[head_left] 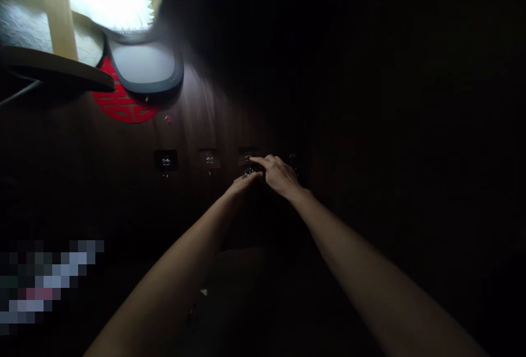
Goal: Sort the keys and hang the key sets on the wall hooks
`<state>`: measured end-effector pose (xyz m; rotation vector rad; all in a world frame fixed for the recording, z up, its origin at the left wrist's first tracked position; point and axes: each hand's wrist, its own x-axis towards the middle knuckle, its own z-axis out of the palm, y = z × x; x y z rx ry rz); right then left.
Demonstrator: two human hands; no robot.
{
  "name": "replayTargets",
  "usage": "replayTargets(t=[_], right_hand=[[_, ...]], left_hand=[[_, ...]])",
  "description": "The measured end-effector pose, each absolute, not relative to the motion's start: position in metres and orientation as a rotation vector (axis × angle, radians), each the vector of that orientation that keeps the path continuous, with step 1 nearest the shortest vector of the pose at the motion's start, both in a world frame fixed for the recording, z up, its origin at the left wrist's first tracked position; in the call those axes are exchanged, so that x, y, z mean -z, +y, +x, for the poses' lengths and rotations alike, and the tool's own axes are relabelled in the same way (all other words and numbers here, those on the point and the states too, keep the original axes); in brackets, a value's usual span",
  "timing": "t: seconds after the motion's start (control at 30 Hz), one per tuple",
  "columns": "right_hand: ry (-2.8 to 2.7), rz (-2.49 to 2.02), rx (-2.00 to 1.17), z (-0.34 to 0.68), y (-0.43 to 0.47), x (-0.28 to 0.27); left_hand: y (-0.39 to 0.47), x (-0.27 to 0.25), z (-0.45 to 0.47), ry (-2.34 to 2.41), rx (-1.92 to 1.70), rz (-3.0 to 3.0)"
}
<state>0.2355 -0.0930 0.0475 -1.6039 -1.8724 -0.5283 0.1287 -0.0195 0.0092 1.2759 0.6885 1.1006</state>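
Observation:
My left hand (243, 182) is over the dark wooden surface, its fingers closed at a small shiny ring-like piece (249, 172) whose kind is too dim to tell. Just right of it, my right hand (279, 175) stretches its index finger to a small square pad (247, 156) with a shiny fitting on it. The other right fingers are bent and partly in shadow. Left along the same row are a second pad (209, 158) and a black pad (166, 160), each with a shiny fitting. Another glint (292, 156) shows behind my right hand.
At the upper left, a bright lamp (119, 0) lights a grey rounded device (143, 66) on a red cut-out disc (127, 107). A round stand with a pale post (59, 20) is beside them. A small reddish piece (168, 119) lies nearer. The right side is dark.

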Motion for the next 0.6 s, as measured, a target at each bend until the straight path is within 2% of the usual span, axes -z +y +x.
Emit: replayTargets(t=[0.17, 0.43, 0.6], right_hand=[[-1.97, -1.76, 0.666, 0.234, -0.091, -0.048], [-2.017, -1.842, 0.631, 0.231, -0.091, -0.052], [-2.028, -1.847, 0.617, 0.232, -0.092, -0.054]], left_hand=[[-0.027, -0.011, 0.132, 0.816, -1.189, 1.255], [-0.03, -0.019, 0.128, 1.009, -1.209, 1.24], [-0.037, -0.024, 0.129, 0.921, -1.171, 1.2]])
